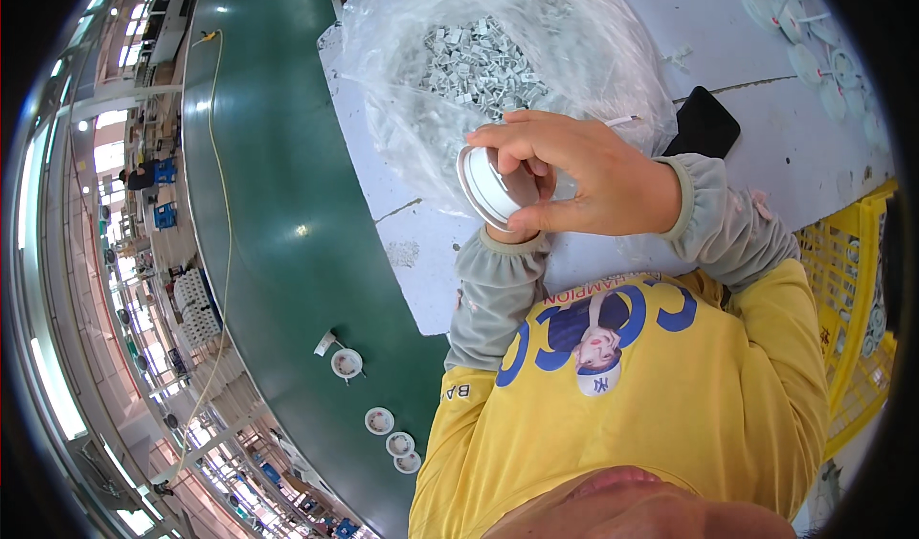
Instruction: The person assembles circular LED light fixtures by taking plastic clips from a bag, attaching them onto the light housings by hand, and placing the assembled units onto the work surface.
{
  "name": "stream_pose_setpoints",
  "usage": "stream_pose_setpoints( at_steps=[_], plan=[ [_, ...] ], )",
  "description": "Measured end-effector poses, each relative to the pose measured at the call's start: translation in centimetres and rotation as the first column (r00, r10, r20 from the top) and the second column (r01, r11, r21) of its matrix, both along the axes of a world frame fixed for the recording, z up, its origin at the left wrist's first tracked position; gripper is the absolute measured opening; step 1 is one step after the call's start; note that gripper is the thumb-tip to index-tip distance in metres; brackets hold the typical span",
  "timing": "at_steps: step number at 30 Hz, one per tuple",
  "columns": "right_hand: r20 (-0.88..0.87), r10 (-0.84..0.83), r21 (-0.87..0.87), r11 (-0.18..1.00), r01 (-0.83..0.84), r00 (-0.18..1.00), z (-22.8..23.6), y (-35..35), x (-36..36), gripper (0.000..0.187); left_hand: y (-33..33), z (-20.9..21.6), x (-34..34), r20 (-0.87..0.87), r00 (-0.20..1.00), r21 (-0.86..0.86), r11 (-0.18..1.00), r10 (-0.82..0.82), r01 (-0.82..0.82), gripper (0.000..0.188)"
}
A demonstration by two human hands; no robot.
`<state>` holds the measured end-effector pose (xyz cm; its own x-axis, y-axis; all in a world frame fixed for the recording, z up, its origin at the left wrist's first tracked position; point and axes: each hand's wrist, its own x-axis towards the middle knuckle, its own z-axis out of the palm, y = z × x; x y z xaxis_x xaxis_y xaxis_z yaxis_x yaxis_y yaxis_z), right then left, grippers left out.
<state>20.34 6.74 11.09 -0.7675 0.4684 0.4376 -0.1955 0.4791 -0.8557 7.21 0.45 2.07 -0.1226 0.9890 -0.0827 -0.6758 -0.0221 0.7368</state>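
My right hand (598, 175) is closed on a white round cup-like part (490, 190) with a rim, thumb at its lower edge and fingers over the top. Behind that part is my left hand (512, 235); only its wrist shows clearly, and its fingers are mostly hidden. A thin white stick (622, 120) with a dark tip juts out past the back of my right hand. Just beyond my hands, a clear plastic bag (603, 51) lies spread out, with many small pale grey plastic pieces (483, 60) inside.
A black flat object (704, 123) lies right of the bag on the pale table (766, 146). White round parts (814, 36) sit at the far right, above a yellow crate (842, 319). On the green surface (278, 185) at left are several white cups (347, 363) and a yellow cord (225, 156).
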Motion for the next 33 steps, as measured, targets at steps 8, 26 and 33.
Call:
stream_pose_setpoints(
  at_steps=[8, 26, 33],
  plan=[
    [-0.155, -0.040, 0.212, 0.975, 0.073, 0.987, -0.8, 0.2, -0.4, 0.041, -0.1, 1.2, 0.7, -0.009, 0.993, -0.103, 0.988, 0.117, -0.118, 0.019],
    [0.124, -0.896, 0.070, 0.437, 0.897, 0.426, 3.1, 1.0, 18.4, 0.021, 0.0, 2.7, 1.8, -0.150, 0.987, 0.271, 0.962, 0.063, -0.020, 0.045],
    [0.363, -0.890, 0.547, -0.034, 0.836, -0.274, -5.0, -2.8, 56.0, 0.043, -0.6, 3.4, 1.6, -0.055, 0.987, 0.254, 0.959, 0.149, -0.130, 0.030]
  ],
)
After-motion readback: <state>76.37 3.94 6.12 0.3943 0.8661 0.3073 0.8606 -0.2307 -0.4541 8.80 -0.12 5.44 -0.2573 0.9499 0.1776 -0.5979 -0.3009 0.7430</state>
